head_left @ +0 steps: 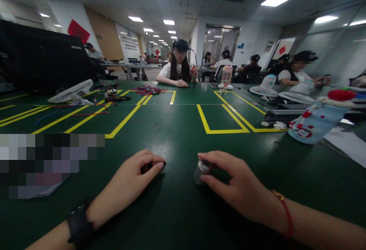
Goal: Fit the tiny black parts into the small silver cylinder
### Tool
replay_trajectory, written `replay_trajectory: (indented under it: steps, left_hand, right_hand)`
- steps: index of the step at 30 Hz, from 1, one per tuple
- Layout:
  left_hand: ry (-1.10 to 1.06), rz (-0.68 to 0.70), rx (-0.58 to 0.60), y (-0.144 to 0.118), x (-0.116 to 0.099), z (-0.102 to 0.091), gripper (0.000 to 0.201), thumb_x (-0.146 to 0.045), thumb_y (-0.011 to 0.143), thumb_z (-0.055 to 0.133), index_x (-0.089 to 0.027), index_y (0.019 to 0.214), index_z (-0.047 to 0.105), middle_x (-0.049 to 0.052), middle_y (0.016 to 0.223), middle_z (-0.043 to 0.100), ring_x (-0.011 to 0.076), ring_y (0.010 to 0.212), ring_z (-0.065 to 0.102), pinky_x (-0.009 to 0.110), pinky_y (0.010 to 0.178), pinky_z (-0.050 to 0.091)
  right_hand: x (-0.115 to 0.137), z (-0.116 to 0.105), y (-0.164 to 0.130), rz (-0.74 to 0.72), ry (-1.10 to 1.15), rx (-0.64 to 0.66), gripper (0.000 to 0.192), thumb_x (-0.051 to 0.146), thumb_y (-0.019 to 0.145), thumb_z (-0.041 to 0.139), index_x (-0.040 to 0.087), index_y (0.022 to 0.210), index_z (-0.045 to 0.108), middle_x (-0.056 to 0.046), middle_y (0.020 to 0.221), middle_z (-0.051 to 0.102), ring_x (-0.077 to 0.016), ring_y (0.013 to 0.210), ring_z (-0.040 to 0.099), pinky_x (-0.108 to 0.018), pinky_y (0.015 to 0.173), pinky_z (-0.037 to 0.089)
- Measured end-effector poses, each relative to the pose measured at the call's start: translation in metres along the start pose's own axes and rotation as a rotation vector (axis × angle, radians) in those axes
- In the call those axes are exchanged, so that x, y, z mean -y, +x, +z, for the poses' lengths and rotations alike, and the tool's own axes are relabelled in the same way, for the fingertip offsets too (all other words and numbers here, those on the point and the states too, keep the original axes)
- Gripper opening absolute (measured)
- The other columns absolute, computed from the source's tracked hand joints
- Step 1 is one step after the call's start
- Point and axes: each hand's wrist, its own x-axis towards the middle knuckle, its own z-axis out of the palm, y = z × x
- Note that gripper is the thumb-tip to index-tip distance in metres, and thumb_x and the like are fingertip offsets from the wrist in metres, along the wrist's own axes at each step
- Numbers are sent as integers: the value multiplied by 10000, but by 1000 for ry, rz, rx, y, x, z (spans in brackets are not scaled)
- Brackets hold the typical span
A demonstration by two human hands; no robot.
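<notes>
My left hand point(135, 171) is closed in a pinch low over the green table point(171, 212). A small black piece point(164, 163) shows at its thumb and fingertips, too small to name. Across from it, my right hand point(236, 179) grips a small clear jar point(198, 174) between thumb and fingers. The jar looks upright on the table, its greyish top partly covered by my fingers. A gap of bare tabletop lies between my two hands.
Yellow tape lines point(225, 131) mark the table. A blue bottle point(313, 124) stands at right, near white fans point(263, 87). Left are another fan point(71, 91), wires point(91, 113) and a blurred-out patch point(42, 162). A person point(174, 72) sits opposite, behind coloured wires point(147, 89).
</notes>
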Motion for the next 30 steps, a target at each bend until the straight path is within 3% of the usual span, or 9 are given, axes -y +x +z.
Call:
replay_trajectory:
  steps: [4, 8, 12, 15, 18, 25, 27, 30]
  left_hand:
    - [2, 13, -30, -1, -12, 5, 261, -429, 883, 491, -283, 1018, 660, 17, 1003, 630, 204, 907, 587, 344, 803, 475]
    - [-90, 141, -59, 3, -53, 18, 248, -380, 882, 520, -315, 1097, 626, 5, 1034, 611, 175, 882, 576, 313, 779, 474]
    - [-187, 223, -64, 9, -83, 23, 142, -319, 861, 574, -294, 918, 701, -4, 932, 618, 162, 878, 571, 282, 769, 464]
    - [-197, 163, -85, 10, -76, 21, 144, -352, 854, 587, -314, 913, 713, -11, 916, 610, 160, 873, 571, 287, 767, 464]
    - [-68, 134, -16, 7, -56, 26, 151, -367, 842, 601, -369, 939, 718, -15, 1007, 608, 183, 949, 557, 344, 834, 451]
    - [200, 188, 45, 5, -43, 46, 239, -374, 838, 597, -462, 1051, 663, -25, 1225, 568, 256, 1060, 511, 461, 877, 432]
    - [170, 171, 37, 5, -40, 41, 297, -392, 838, 593, -440, 1129, 625, -13, 1255, 551, 259, 1113, 493, 466, 930, 416]
    - [83, 119, 2, 5, -26, 23, 371, -433, 853, 554, -386, 1221, 569, 9, 1282, 526, 245, 1161, 484, 437, 993, 393]
  right_hand:
    - [6, 21, 6, -8, 86, 12, 483, 284, 793, 587, 329, 1255, 452, 39, 1169, 564, -75, 1039, 540, -233, 939, 446]
    - [-7, 28, 2, 56, 195, -12, 754, 287, 716, 679, 311, 1344, 262, 19, 1148, 580, -94, 1019, 561, -269, 939, 451]
    - [-9, 26, 2, 77, 241, 14, 605, 280, 746, 653, 273, 1262, 338, 4, 1106, 602, -101, 982, 580, -259, 872, 479]
    - [-9, 19, 1, 87, 227, 26, 507, 257, 745, 646, 268, 1192, 408, 12, 1096, 598, -92, 960, 582, -230, 838, 487]
    - [-12, 14, -2, 97, 187, 19, 426, 263, 750, 634, 281, 1135, 451, 35, 1062, 596, -74, 923, 582, -202, 809, 490]
    - [-11, 18, -4, 55, 72, 21, 512, 285, 746, 636, 325, 1215, 434, 41, 1170, 559, -88, 1038, 545, -233, 917, 455]
    - [-14, 13, -4, 64, 40, -4, 476, 322, 763, 623, 322, 1207, 452, 34, 1165, 562, -94, 1038, 549, -235, 915, 458]
    - [-36, -11, -8, 118, -79, -169, 490, 387, 768, 609, 282, 1220, 451, -8, 1172, 559, -127, 1037, 560, -265, 909, 464]
